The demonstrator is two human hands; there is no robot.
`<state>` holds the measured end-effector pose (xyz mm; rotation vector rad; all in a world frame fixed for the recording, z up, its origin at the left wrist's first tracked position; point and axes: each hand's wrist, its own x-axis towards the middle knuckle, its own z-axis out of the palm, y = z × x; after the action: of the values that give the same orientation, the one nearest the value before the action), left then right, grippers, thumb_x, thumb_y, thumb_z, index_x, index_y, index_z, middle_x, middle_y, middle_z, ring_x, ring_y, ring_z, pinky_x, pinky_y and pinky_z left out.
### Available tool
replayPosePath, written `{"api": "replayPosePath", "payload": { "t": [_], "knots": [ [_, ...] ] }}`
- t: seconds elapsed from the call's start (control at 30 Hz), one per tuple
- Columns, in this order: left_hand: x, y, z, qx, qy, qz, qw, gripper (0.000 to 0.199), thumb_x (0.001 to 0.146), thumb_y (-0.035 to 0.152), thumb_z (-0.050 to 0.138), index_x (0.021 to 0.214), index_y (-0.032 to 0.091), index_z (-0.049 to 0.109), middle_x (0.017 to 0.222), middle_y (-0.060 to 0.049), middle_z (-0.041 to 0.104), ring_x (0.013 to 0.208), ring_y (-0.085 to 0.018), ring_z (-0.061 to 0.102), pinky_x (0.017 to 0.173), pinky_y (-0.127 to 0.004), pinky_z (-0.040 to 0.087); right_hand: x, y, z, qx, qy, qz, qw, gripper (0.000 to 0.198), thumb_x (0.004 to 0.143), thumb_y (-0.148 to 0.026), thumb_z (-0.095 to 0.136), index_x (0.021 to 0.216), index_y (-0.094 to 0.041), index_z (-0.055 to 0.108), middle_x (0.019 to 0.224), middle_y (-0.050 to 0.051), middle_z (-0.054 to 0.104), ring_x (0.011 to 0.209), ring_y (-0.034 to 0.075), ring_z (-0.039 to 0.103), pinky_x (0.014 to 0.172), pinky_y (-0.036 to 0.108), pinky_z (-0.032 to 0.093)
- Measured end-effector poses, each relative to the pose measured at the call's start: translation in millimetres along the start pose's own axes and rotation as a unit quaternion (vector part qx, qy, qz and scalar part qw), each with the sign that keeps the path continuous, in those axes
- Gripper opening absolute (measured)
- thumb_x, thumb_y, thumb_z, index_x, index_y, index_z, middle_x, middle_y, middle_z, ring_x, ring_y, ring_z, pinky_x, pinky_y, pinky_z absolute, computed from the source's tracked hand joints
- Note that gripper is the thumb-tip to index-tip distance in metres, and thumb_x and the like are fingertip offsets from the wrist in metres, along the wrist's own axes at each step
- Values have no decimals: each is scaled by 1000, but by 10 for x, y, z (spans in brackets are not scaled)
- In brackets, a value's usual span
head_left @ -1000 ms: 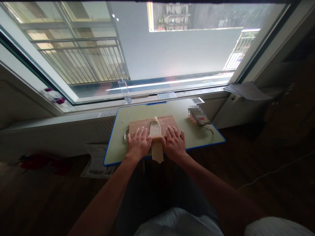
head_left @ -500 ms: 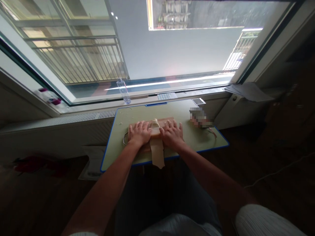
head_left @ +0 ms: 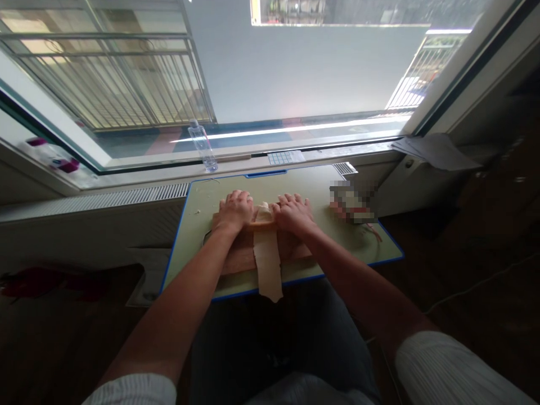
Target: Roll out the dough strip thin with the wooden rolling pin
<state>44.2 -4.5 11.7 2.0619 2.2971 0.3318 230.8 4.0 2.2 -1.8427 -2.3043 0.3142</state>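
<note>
Nearest us, well on our side of the fingers, the strip of dough [head_left: 267,261] runs off the board [head_left: 240,260] and its ragged tip hangs past the blue rim of the table [head_left: 178,256]. That loose tail could stretch, tear or drag the rest down if its weight pulls; our legs are just below it.

The board lies under both hands, and we cannot see what holds it. A hard push could slide it over the smooth tabletop.

The pin [head_left: 262,226] lies across the dough, bare between our thumbs. Our left hand [head_left: 233,211] and right hand [head_left: 294,215] rest palm down on it, fingers stretched forward and laid over rather than wrapped round — whether the tips bend down beyond it, we cannot tell. With so loose a hold, uneven pressure could skew the pin and leave one side of the dough thicker. The thumbs sit right beside the dough and could dent it.

Just beyond the pin, between the fingertips, the far end of the dough looks bunched — it could fold under itself or stick.

Left of the fingers, crumbs [head_left: 197,212] could get pressed in if the dough shifted there.
</note>
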Motion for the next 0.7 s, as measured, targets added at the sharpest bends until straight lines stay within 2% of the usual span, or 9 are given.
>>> {"api": "replayPosePath", "payload": {
  "t": [0.13,0.3,0.53,0.7],
  "knots": [
    [103,11,15,12,3,-3,1000,46,109,34,33,133,22,70,143,-13,69,135,-28,61,116,-45,47,75,11,-6,-22,28,-19,999,56,112,-42,35,156,-22,62,169,12,51,156,37,38,128,61,31],
    [127,-11,66,19,-8,1,1000,43,108,31,38,134,21,70,144,-14,68,134,-30,61,113,-45,50,99,11,-25,-33,42,-34,998,53,109,-37,39,152,-21,66,162,13,57,153,36,41,127,58,31],
    [22,-72,110,20,-4,25,999,41,106,28,42,133,21,71,141,-14,69,131,-29,63,111,-42,51,-15,25,16,-22,49,-36,998,54,110,-42,37,152,-21,64,167,12,53,156,38,38,128,62,30],
    [-173,-37,45,9,7,26,1000,39,106,30,44,133,24,72,142,-12,70,130,-29,64,110,-42,52,-203,15,56,-6,54,-22,998,59,109,-39,38,161,-18,56,171,12,48,160,40,34,130,65,24]
  ]
}}
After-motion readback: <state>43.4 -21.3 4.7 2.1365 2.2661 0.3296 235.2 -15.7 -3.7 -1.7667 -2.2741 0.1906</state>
